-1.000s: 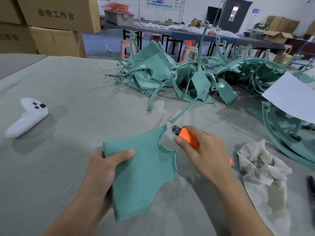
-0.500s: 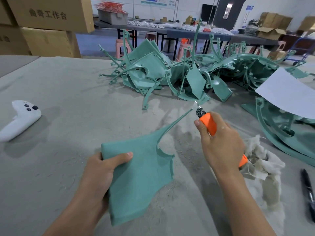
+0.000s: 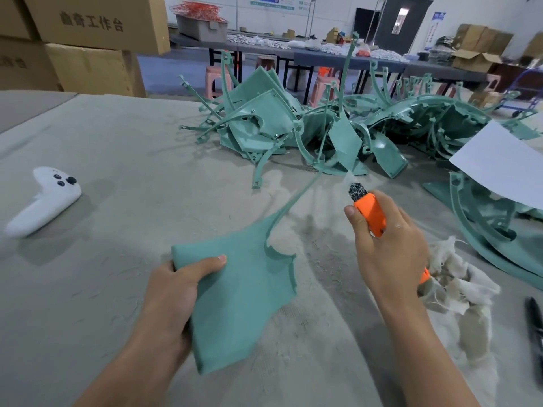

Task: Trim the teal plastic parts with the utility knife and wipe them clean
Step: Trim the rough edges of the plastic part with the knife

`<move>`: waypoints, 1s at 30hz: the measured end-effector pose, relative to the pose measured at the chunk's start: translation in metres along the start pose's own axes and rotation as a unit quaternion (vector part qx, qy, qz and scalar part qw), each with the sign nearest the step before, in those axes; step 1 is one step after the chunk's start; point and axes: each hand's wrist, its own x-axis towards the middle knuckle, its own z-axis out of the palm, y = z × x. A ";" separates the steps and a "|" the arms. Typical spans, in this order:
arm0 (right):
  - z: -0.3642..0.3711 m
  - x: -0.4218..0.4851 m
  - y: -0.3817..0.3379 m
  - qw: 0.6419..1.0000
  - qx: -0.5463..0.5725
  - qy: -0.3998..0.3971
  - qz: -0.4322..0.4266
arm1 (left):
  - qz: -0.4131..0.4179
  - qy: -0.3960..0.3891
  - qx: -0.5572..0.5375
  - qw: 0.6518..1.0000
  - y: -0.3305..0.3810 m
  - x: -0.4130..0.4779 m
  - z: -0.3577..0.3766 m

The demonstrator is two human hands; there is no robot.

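Note:
My left hand grips the near-left edge of a flat teal plastic part, thumb on top. A thin curved arm of the part runs up and to the right. My right hand holds an orange utility knife, blade pointing away, just right of that thin arm's far end and off the part. A crumpled off-white rag lies to the right of my right hand.
A big heap of teal parts fills the far middle of the grey table. More teal parts and a white sheet lie at right. A white controller sits at left, a black pen at far right, cardboard boxes behind.
My right hand has drawn the knife from the notch near the part's body up along the thin arm, away from me, past its tip. My left hand kept its grip.

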 end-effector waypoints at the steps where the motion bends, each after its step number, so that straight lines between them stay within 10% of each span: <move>1: -0.001 0.000 0.000 1.000 0.007 0.001 0.005 | 0.004 0.011 -0.011 1.000 0.001 0.002 -0.001; 15: 0.002 -0.023 -0.033 0.931 0.263 -0.247 0.050 | 0.151 0.014 -0.131 0.980 0.003 0.001 0.006; 24: 0.001 -0.036 -0.056 0.901 0.294 -0.311 0.065 | 0.103 -0.032 -0.184 0.977 0.000 0.008 0.003; 30: -0.006 -0.030 -0.053 0.788 0.463 -0.355 0.195 | 0.010 -0.095 -0.214 0.972 -0.002 0.009 0.000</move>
